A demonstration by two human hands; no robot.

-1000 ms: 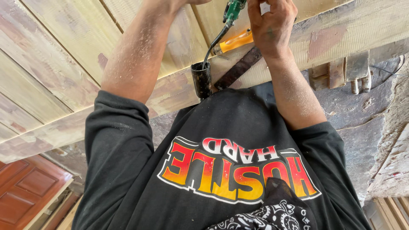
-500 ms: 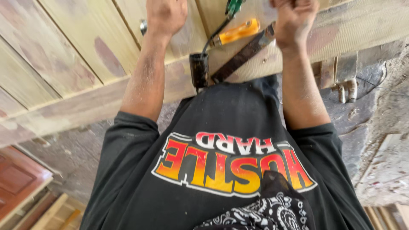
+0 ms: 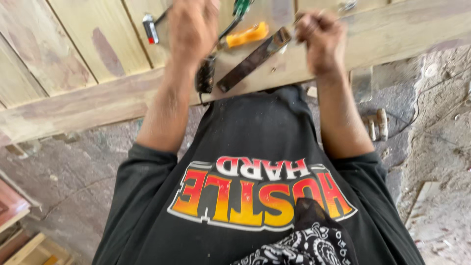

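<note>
The person's left hand [image 3: 192, 27] is blurred over the far part of the pale wooden plank tabletop [image 3: 88, 103]; its fingers look curled together, though whether they clamp on anything I cannot tell. The right hand [image 3: 320, 38] is closed in a fist at the right, its fingers apparently wrapped round something small that the blur hides, just beside the far end of a flat dark rusty metal bar [image 3: 252, 60] that lies slanted across the near edge board. Between the hands lie an orange plastic tool handle [image 3: 248, 35] and, beyond it, a green-handled tool [image 3: 240, 7]. A black cylindrical tool [image 3: 205, 76] sits at the near edge under the left forearm. A small red and white lighter-shaped object [image 3: 150, 28] rests to the left, apart from the rest.

What could go wrong, as I judge it: the black cylinder and the metal bar sit right at the near edge, so a sweep of either forearm could knock them off onto the stone floor [image 3: 68, 181]; with both hands moving fast among loose tools, a knuckle could strike the bar
</note>
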